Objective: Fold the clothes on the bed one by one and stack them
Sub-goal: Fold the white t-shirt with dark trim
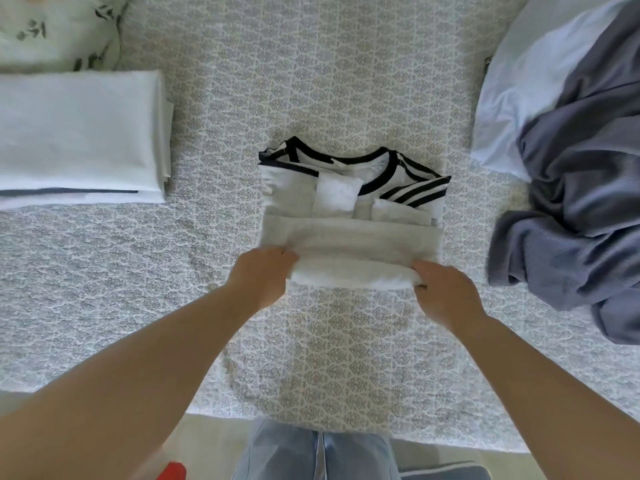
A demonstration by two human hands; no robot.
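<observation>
While both hands work at its middle, the bed (214, 109) fills nearly the whole view, covered in a pale quilt with a small grey repeating print. At its right edge lies the biggest loose heap, a grey-blue garment (575, 216) crumpled over a pale blue sheet (526, 88). Against the left edge sits a folded stack (79, 136) of white cloth, squared up, with a dark line along its near side. Beyond the stack, in the far left corner, a pillow (55, 29) with a leaf pattern shows.

At the centre of the bed lies the shirt (349, 216), white-grey with a black-trimmed neck and black stripes on the sleeves, both sleeves turned in over the body. Its neck points to the far side, and its near hem is rolled up toward the collar. The left hand (263, 275) grips the left end of that rolled fold, fingers tucked into the cloth. The right hand (446, 292) pinches the right end in the same way. The two hands are well apart, one at each end of the fold.

Below the near edge, the person's blue jeans (311, 452) show, with a small red thing (173, 471) beside them.
</observation>
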